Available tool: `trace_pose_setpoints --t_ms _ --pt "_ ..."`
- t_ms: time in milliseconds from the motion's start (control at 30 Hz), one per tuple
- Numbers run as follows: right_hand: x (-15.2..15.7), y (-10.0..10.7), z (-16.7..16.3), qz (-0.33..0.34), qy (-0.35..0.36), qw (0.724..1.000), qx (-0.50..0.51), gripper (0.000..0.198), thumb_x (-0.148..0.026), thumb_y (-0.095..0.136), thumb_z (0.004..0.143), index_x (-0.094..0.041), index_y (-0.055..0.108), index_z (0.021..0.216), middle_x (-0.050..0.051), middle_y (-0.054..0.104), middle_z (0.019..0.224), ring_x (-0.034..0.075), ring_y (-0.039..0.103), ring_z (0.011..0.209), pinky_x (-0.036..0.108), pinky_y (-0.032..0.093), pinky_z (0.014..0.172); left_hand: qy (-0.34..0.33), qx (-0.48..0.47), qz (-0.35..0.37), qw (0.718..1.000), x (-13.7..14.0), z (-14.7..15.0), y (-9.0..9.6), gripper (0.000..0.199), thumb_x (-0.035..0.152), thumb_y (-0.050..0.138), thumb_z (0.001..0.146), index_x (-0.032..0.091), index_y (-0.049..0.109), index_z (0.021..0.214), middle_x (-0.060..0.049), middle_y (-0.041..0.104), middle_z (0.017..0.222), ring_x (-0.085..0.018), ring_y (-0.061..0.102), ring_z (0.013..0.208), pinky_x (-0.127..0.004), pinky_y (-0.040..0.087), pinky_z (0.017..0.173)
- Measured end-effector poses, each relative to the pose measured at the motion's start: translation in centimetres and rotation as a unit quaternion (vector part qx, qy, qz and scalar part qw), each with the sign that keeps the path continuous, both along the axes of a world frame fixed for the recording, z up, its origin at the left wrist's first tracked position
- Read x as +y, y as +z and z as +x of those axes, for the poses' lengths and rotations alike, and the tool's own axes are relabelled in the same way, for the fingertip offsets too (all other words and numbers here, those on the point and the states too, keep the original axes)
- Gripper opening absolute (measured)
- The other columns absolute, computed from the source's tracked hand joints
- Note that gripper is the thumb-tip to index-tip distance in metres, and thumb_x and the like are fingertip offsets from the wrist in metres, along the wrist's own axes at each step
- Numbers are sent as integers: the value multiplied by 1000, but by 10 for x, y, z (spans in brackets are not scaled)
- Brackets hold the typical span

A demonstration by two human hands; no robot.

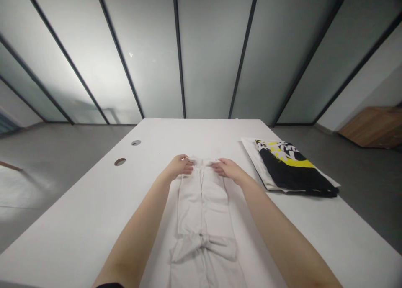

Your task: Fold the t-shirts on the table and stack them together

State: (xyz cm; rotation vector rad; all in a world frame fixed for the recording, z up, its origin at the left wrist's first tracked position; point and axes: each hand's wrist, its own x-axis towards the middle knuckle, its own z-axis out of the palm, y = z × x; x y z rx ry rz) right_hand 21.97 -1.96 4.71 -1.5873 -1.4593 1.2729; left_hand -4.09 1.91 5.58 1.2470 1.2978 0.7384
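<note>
A white garment (190, 208) with a front seam down its middle lies lengthwise on the table, its fabric creased. Across its lower part runs a knotted sash (216, 244), tied like a bow. My left hand (182, 165) grips the far left corner of the garment, fingers curled over the fabric. At the far right corner, my right hand (228, 169) holds the cloth the same way, its fingertips partly hidden in the folds. The near end of the garment runs out of view at the bottom.
The white table (119, 204) has two round holes on its left side. A stack of folded clothes (289, 175) lies at its right edge, with a black, yellow and white printed piece on top. Frosted glass panels (207, 53) stand behind the table.
</note>
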Motion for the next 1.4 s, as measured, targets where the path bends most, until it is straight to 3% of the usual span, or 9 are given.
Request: trace_pose_setpoints --t_ms 167,300,367,467,600,833,1033,1267,1400 --pt "3 11 -2 209 -25 977 -5 50 -31 41 105 -20 59 150 8 54 162 22 44 153 38 33 126 63 -125 208 968 5 9 10 37 52 71 90 19 65 108 -9 75 110 -19 71 110 -36 59 97" --pt "5 13 2 282 -31 952 116 49 -46 47 104 -22 65 144 8 58 158 24 42 154 41 31 128 81 -262 235 932 2 8 28 40 57 71 88 19 65 100 -9 73 115 -24 71 116 -40 59 99" --pt "5 14 10 214 -25 959 184 47 -54 55 101 -21 73 129 11 68 146 28 55 144 43 42 121 62 -262 166 949 -1 0 36 43 60 72 86 18 63 91 -9 74 101 -27 75 106 -40 61 92" --pt "-1 19 29 -17 57 979 195 44 -58 63 98 -16 77 103 17 78 121 29 76 108 40 61 93 -64 -128 4 990 -8 -20 43 48 63 78 80 17 63 85 -9 73 86 -29 78 90 -39 63 77" --pt "-12 22 50 -195 173 962 79 43 -58 69 96 -15 71 91 14 79 94 23 78 79 31 63 67 -234 116 -127 957 -17 -45 42 50 61 85 73 20 66 94 -13 78 96 -28 77 80 -34 62 61" --pt "-7 10 35 -171 39 984 36 28 -47 64 102 -20 55 106 2 69 81 17 71 59 28 60 54 -78 188 -69 977 -9 -42 28 47 53 77 87 21 55 114 -8 74 88 -24 76 69 -34 62 64" --pt "-2 -3 20 -162 -24 986 4 53 -45 84 88 -20 51 121 -3 64 67 15 62 48 25 54 45 -25 146 -65 987 -7 -22 11 61 36 84 83 19 49 130 -1 69 80 -20 71 66 -33 63 64" --pt "-12 16 36 -154 149 977 -14 70 -31 94 71 -21 53 126 -5 67 69 14 65 54 22 52 48 -126 61 -42 989 -18 -26 34 74 28 91 72 21 48 132 -1 71 88 -22 75 78 -35 65 70" --pt "-17 24 47 -189 205 960 -18 54 -45 90 76 -20 59 113 -3 69 72 15 69 59 23 56 53 -252 58 -125 958 -27 -37 48 79 43 89 77 25 42 138 -7 76 91 -27 78 76 -40 66 68"
